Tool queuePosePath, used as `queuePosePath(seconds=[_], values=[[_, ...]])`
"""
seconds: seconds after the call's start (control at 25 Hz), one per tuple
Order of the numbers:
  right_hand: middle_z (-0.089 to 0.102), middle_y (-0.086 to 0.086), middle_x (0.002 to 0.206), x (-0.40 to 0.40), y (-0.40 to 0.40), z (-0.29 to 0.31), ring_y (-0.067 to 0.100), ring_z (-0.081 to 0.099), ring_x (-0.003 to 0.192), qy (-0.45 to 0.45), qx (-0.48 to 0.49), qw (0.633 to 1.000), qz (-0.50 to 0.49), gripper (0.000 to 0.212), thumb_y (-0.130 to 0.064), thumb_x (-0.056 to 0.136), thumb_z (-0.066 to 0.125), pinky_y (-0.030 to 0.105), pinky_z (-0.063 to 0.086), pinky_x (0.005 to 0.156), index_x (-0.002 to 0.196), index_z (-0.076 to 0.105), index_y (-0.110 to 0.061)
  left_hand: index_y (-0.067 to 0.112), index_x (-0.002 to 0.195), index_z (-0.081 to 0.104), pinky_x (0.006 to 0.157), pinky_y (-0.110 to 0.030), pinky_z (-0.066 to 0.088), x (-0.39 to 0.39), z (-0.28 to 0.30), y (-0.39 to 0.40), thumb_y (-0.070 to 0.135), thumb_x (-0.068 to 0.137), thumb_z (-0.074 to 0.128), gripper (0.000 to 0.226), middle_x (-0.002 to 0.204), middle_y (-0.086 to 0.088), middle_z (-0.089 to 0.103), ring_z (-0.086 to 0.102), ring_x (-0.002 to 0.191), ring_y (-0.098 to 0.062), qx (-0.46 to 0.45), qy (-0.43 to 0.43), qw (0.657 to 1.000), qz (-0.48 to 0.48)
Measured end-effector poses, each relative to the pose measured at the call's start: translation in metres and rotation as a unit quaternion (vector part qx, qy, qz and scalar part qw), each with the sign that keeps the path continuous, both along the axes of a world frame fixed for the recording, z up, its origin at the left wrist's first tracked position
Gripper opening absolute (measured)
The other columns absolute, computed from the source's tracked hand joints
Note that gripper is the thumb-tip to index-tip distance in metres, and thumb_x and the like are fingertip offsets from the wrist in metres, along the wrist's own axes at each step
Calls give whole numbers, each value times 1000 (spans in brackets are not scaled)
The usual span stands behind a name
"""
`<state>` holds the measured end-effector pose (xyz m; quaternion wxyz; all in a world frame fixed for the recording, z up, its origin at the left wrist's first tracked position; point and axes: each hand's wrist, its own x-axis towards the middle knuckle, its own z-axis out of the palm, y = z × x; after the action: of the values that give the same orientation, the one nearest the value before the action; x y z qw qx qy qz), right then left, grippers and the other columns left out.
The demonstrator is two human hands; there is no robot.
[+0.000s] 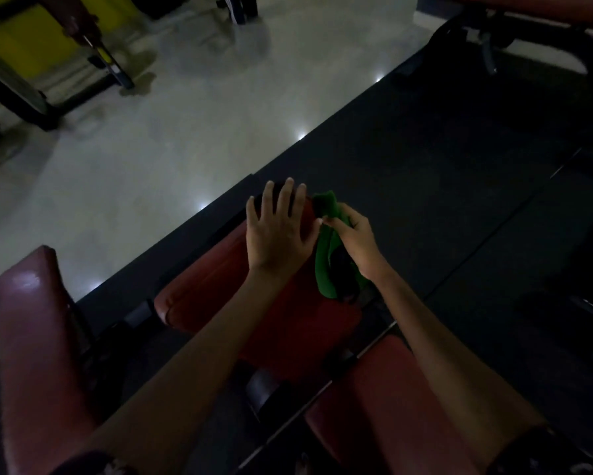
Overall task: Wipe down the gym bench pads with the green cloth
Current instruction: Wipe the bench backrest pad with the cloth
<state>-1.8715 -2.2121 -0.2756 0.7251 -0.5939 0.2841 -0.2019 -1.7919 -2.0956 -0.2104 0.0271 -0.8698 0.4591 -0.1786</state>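
A red bench pad runs away from me in the middle of the head view. Over its far end my left hand is spread with straight fingers, palm down. Just to the right, my right hand pinches the green cloth, which hangs in a fold down past the pad's right edge. A second red pad lies at the lower right under my right forearm. A third red pad stands at the lower left.
Black rubber matting covers the floor on the right. Pale polished floor lies to the left. A yellow and black machine frame stands at the top left, and another red-padded machine at the top right. Dark metal bench frame parts show between the pads.
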Motion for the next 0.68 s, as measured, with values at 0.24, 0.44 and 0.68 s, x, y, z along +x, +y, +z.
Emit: queuePosePath(seconds=[0.24, 0.44, 0.68], values=[[64, -2, 81, -5, -12, -33, 13, 61, 76, 63, -16, 997, 30, 14, -14, 89, 58, 32, 47, 69, 92, 68, -24, 8, 133, 45, 91, -40, 47, 3, -15, -6, 44, 92, 47, 55, 130, -11, 56, 54, 119, -29, -92, -80, 992, -20], [65, 6, 94, -9, -4, -50, 17, 63, 88, -17, 21, 999, 29, 17, -13, 88, 62, 33, 50, 76, 104, 66, -14, 8, 128, 52, 90, -36, 43, 6, -18, -6, 43, 92, 48, 51, 126, -10, 59, 53, 118, -27, -95, -108, 989, -16], [65, -9, 78, -22, -18, -87, 9, 62, 77, 109, -20, 993, 34, 17, -13, 81, 65, 31, 51, 72, 85, 65, -30, 8, 125, 53, 88, -34, 37, 9, -25, -7, 43, 93, 47, 48, 120, -8, 62, 45, 112, -20, -100, -185, 977, -31]])
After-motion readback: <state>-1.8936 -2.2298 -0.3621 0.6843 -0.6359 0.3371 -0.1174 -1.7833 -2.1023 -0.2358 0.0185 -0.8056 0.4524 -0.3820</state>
